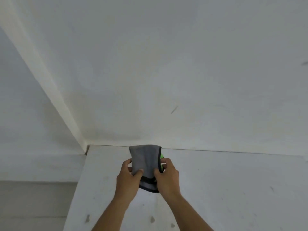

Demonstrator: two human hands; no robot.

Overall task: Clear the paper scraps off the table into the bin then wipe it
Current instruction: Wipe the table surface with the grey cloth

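Note:
A grey cloth (144, 160) with a dark hem is held up above the white table (233, 189), folded over on itself. My left hand (129, 176) pinches its left edge with thumb on the front. My right hand (167, 175) grips its right edge, thumb pressed on the front. A bit of bright green (162, 155) shows behind the cloth at the right hand; I cannot tell what it is. No paper scraps or bin are in view.
The table stands against a white wall (166, 72), in a corner (84, 147) at the far left. Its left edge runs down to the bottom of the frame, with grey floor (33, 205) beyond. Small dark marks dot the tabletop.

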